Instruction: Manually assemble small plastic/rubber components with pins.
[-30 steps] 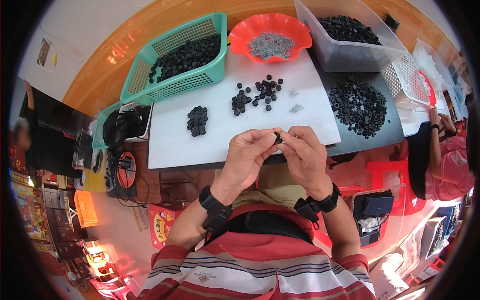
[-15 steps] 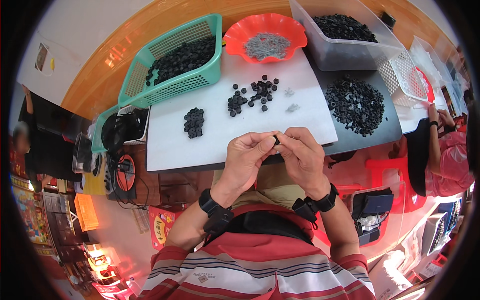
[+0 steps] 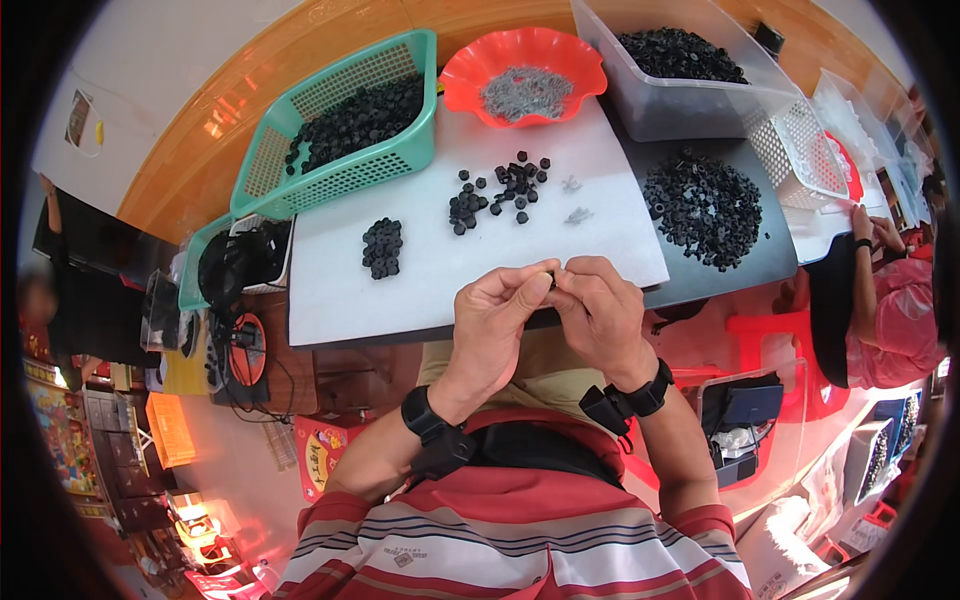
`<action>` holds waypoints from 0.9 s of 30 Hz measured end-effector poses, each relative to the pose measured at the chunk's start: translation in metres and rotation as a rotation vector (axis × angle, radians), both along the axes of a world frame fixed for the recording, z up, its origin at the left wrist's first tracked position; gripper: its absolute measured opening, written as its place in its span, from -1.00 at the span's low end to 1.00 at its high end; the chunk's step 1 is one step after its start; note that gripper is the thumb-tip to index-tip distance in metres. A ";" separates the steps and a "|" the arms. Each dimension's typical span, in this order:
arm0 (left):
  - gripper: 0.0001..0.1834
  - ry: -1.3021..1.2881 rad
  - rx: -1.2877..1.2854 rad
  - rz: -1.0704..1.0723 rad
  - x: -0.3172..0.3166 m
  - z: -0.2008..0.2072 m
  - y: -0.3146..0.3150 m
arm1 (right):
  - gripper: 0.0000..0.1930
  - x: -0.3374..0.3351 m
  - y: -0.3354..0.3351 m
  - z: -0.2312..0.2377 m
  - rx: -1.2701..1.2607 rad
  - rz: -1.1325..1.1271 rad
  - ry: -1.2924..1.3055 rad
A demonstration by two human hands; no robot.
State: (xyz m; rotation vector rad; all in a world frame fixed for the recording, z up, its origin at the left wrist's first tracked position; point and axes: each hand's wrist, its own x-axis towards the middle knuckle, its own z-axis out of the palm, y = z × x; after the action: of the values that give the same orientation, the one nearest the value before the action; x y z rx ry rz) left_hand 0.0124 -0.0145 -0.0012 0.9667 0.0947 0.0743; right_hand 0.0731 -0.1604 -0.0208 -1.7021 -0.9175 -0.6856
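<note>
Over the near edge of the white mat, my left hand and my right hand meet at the fingertips. Both pinch one small black knob-like part, mostly covered by thumbs and fingers. Beyond them lies a loose group of similar black parts, with a tight block of black parts to the left. Two little piles of thin metal pieces sit right of the loose group. A heap of black parts covers much of the dark board at the right.
Along the back stand a green basket of black parts, a red scalloped bowl of thin metal pieces and a clear bin with more black parts. A white basket stands right. Another person sits at far right; someone stands at far left.
The view has shifted slightly, so the table things sit a little further left. Both hands keep the same pinch on the black part, with barely any finger movement.
</note>
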 end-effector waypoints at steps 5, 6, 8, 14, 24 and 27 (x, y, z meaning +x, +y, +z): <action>-0.73 0.000 -0.010 0.015 -0.001 0.002 0.001 | -0.67 -0.001 -0.002 0.003 -0.057 0.007 0.054; -0.73 -0.002 -0.012 0.016 -0.001 0.001 0.002 | -0.65 -0.001 -0.002 0.004 -0.074 0.011 0.078; -0.74 0.014 0.029 -0.005 -0.003 -0.003 0.007 | -0.63 -0.002 -0.002 0.005 -0.106 0.016 0.080; -0.80 0.024 0.058 0.055 -0.008 -0.006 0.014 | -0.62 -0.005 0.002 0.014 -0.216 0.052 0.110; -0.84 0.021 0.108 0.010 -0.012 0.000 0.024 | -0.72 -0.007 0.008 0.016 -0.274 0.099 0.146; -0.85 0.018 0.158 -0.003 -0.013 0.002 0.026 | -0.73 -0.007 0.008 0.018 -0.278 0.086 0.144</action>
State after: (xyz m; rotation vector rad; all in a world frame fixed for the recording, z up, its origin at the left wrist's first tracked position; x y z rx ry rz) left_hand -0.0002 0.0116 0.0004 1.1251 0.1047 0.0713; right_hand 0.0658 -0.1522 -0.0029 -1.9166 -1.0127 -0.3853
